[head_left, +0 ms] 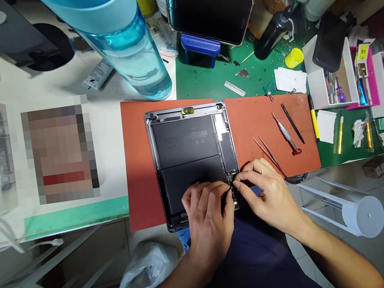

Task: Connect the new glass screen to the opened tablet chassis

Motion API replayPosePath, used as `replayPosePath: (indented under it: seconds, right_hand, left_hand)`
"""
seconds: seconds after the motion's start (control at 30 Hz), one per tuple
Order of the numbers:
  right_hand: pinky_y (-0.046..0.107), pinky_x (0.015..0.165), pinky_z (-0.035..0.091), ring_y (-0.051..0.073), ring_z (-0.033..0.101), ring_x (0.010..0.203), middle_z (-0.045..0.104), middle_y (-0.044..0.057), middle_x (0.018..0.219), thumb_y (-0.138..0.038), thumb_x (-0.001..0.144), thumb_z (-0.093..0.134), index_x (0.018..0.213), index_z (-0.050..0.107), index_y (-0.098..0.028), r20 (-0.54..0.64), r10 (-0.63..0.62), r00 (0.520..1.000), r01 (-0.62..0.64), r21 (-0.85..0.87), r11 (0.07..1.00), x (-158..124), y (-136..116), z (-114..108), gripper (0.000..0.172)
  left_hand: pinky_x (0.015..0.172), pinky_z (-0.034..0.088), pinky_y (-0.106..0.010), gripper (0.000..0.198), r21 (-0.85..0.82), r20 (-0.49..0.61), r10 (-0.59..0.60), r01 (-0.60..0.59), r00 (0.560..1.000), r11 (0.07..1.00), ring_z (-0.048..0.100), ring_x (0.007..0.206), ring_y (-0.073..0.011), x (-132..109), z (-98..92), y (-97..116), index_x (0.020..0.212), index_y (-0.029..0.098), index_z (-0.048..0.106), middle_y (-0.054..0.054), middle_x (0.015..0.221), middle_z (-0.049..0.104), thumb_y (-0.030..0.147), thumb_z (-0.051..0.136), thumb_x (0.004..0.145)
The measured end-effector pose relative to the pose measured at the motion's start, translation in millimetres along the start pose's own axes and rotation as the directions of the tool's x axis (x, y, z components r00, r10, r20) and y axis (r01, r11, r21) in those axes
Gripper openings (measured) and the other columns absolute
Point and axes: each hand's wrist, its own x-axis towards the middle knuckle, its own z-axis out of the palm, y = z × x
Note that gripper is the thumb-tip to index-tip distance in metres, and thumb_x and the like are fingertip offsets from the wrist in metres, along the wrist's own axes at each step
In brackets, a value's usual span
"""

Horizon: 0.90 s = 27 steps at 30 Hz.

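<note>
Apparently left hand (207, 215), curled, steadies the opened tablet (186, 142). Right hand (268, 188) pinches at its board (230, 177); can't tell either grip.

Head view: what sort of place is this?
Probably an electronics repair bench: an opened tablet-like device shows its internal parts, and tweezers and a screwdriver lie on the orange mat to its right.

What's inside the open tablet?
In the tablet: two black panels and, along the right side, circuit parts. The left hand covers part of the lower panel; whatever's beneath the panels is hidden.
</note>
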Motion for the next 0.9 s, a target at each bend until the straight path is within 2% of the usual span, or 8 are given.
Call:
replayPosePath:
  seconds: [0.3, 0.57, 0.9]
  right_hand:
    - [0.04, 0.079, 0.053, 0.023, 0.06, 0.091, 0.065, 0.005, 0.092, -0.019, 0.102, 0.066, 0.092, 0.072, -0.022, -0.02, 0.034, 0.999, -0.034, 0.009, 0.999, 1.8, 0.0, 3.0, 0.011]
    - [0.04, 0.081, 0.054, 0.023, 0.061, 0.094, 0.066, 0.006, 0.095, -0.018, 0.105, 0.06, 0.1, 0.074, -0.023, -0.015, 0.025, 1.0, -0.025, 0.02, 0.999, 0.8, 2.7, 1.7, 0.015]
    - [0.04, 0.081, 0.053, 0.023, 0.061, 0.094, 0.065, 0.005, 0.095, -0.017, 0.103, 0.062, 0.097, 0.073, -0.023, 0.0, 0.038, 0.999, -0.038, 0.032, 0.999, 1.5, 2.0, 0.7, 0.014]
  left_hand:
    - [0.101, 0.044, -0.042, 0.018, 0.0, 0.003, -0.001, 0.001, 1.0, 1.0, 0.067, 0.101, -0.0215, 0.4, -0.6, -1.1, 0.11, 0.023, 0.061, -0.003, 0.102, 0.076, 0.012, 0.069, 0.098]
    - [0.099, 0.045, -0.042, 0.015, -0.01, 0.0, -0.019, 0.019, 1.0, 1.0, 0.068, 0.1, -0.0217, 0.3, -0.5, -0.8, 0.11, 0.024, 0.062, -0.002, 0.102, 0.076, 0.015, 0.067, 0.1]
    - [0.098, 0.046, -0.041, 0.022, -0.011, -0.022, -0.04, 0.04, 0.999, 0.999, 0.065, 0.101, -0.0212, -3.4, 0.0, -2.1, 0.118, 0.023, 0.061, -0.005, 0.107, 0.071, 0.014, 0.069, 0.099]
